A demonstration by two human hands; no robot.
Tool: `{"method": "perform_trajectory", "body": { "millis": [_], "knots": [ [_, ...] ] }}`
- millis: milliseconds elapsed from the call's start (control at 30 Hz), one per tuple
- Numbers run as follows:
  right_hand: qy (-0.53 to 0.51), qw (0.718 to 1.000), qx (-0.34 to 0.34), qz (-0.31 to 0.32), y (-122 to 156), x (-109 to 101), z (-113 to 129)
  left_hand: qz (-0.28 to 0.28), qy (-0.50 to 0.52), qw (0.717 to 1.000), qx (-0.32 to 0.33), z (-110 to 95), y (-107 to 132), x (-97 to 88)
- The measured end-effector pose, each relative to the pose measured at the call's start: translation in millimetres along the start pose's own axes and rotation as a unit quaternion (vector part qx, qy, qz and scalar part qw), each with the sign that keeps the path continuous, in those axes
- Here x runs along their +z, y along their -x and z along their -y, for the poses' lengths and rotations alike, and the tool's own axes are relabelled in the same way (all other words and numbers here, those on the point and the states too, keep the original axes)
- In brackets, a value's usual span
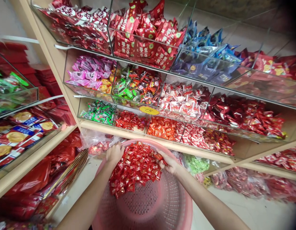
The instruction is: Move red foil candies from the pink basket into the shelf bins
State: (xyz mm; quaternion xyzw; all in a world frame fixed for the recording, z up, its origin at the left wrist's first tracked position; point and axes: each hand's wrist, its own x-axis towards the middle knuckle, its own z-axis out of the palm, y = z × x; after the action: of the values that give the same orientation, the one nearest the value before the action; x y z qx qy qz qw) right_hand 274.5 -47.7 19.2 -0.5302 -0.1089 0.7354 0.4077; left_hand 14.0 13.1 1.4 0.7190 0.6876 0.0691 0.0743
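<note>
A pink perforated plastic basket (pixel 159 204) is tilted up toward the shelf, with a heap of small red wrapped candies (pixel 134 167) piled at its far rim. My left hand (pixel 114 153) curls over the basket's far left rim beside the candies. My right hand (pixel 169 163) grips the far right rim, fingers touching the red candies. Just above the rim sits a clear shelf bin of similar red candies (pixel 130 120).
Tiered clear acrylic bins hold wrapped sweets: green (pixel 100 112), orange-red (pixel 164 127), purple (pixel 90 72), blue (pixel 205 48), dark red (pixel 246 116). A yellow price tag (pixel 149 110) marks one bin. Bags of candy (pixel 246 183) lie under the wooden shelf (pixel 162 144). Another shelf unit (pixel 20 134) stands left.
</note>
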Motion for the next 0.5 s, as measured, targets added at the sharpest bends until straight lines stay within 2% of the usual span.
{"method": "perform_trajectory", "body": {
  "millis": [200, 267, 333, 400, 500],
  "knots": [
    [-0.017, 1.0, 0.025, -0.01, 7.6, 0.1, 2.9, 0.004, 0.004, 1.0, -0.001, -1.2, 0.8, -2.6],
    [0.01, 1.0, -0.011, -0.025, 10.5, 0.1, 2.3, 0.007, 0.005, 1.0, -0.002, -1.1, 0.9, -2.7],
    [0.078, 0.993, -0.083, -0.036, 13.5, -1.6, 0.8, 0.008, 0.005, 1.0, -0.001, -0.5, 0.6, -1.9],
    [0.181, 0.967, -0.173, -0.041, 15.4, -5.2, 0.6, 0.007, 0.003, 1.0, 0.0, 0.2, 0.1, -0.3],
    [0.336, 0.894, -0.285, -0.077, 14.0, -12.6, 6.0, 0.002, -0.001, 1.0, 0.001, 1.2, -0.7, 2.0]
  ]
}}
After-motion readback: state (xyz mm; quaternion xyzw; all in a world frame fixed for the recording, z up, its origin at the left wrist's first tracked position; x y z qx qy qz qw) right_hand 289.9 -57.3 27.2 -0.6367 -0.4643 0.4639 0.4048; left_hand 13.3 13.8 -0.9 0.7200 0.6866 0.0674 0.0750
